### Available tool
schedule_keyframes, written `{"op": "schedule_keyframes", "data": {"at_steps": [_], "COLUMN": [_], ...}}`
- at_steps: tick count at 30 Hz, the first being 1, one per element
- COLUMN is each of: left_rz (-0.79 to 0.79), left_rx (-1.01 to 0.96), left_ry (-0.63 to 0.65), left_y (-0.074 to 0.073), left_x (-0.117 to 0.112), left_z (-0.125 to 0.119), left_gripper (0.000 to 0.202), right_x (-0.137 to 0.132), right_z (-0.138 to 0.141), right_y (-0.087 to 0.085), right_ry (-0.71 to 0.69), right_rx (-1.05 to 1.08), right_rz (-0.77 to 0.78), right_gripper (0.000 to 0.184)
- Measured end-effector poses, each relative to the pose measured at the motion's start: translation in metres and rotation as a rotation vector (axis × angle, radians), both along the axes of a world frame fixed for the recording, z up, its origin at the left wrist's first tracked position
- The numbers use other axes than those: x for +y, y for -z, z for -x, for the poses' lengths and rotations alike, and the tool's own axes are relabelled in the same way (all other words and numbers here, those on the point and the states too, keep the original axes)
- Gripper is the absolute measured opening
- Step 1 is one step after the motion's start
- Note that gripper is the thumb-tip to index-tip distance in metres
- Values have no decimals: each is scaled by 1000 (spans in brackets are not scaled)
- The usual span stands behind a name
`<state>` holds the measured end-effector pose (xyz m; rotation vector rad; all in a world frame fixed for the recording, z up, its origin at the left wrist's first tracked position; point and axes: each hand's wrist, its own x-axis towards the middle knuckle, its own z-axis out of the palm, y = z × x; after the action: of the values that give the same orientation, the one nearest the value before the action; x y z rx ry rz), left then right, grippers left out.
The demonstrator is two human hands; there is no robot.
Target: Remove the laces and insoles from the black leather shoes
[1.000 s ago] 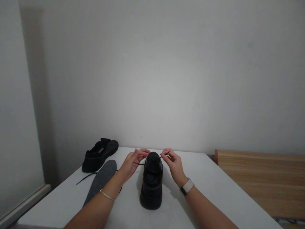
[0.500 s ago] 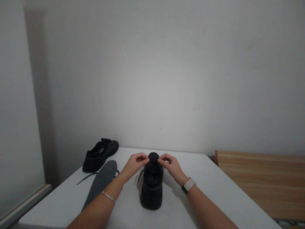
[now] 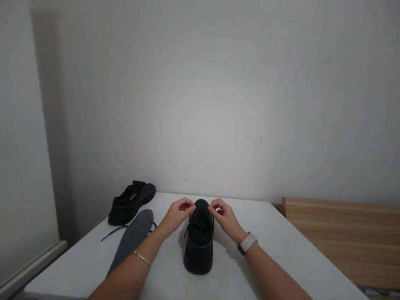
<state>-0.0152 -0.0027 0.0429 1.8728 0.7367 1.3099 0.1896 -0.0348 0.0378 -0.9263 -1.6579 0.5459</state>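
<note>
A black, thick-soled shoe [image 3: 198, 255] is standing upright on a white, flat-topped surface [image 3: 275, 241], its toe pointing to twelve o'clock and its heel facing the person at six; between its ten and eleven o'clock the bare left hand [image 3: 177, 213] is holding thumb and fingertips together; between one and two the bare right hand [image 3: 224, 214] is mirroring that narrow pinch; both are seemingly gripping a thin black shoelace [image 3: 186, 231], though the strand at the fingertips is too small to make out, and a loose length is hanging at the shoe's ten o'clock side; the step in hand is apparently the working of the lacing, and the next move is likely calling for a firm, matched pinch and an even draw; at nine o'clock a flat, grey, felt-like insole [image 3: 135, 233] is lying apart; toward ten a second black shoe [image 3: 122, 211] is resting, toe toward two.
</note>
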Motion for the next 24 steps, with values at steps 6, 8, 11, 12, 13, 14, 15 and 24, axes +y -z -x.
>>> {"op": "schedule_keyframes", "data": {"at_steps": [6, 8, 11, 12, 13, 14, 15, 24], "left_rz": [-5, 12, 53, 61, 66, 69, 73, 226], "left_rx": [45, -5, -52, -60, -70, -81, -92, -282], "left_ry": [27, 24, 28, 37, 49, 65, 81, 130], "left_y": [0, -1, -3, -3, -3, -3, -2, -5], "left_x": [2, 2, 1, 1, 0, 0, 0, -1], "left_z": [5, 6, 5, 4, 4, 3, 2, 1], "left_gripper": [22, 23, 23, 23, 23, 23, 23, 29], "right_x": [0, 2, 5, 5, 5, 6, 6, 4], "right_z": [-2, -1, 0, 1, 1, 2, 2, -2], "right_y": [-3, -3, -2, -1, -1, 0, 1, -3], "right_ry": [-73, -69, -80, -91, -105, -121, -136, -212], "right_rx": [56, 152, 230, 236, 246, 256, 269, 507], "right_rz": [47, 75, 126, 138, 149, 159, 166, 209], "right_gripper": [20, 23, 27, 27, 28, 28, 28, 26]}}
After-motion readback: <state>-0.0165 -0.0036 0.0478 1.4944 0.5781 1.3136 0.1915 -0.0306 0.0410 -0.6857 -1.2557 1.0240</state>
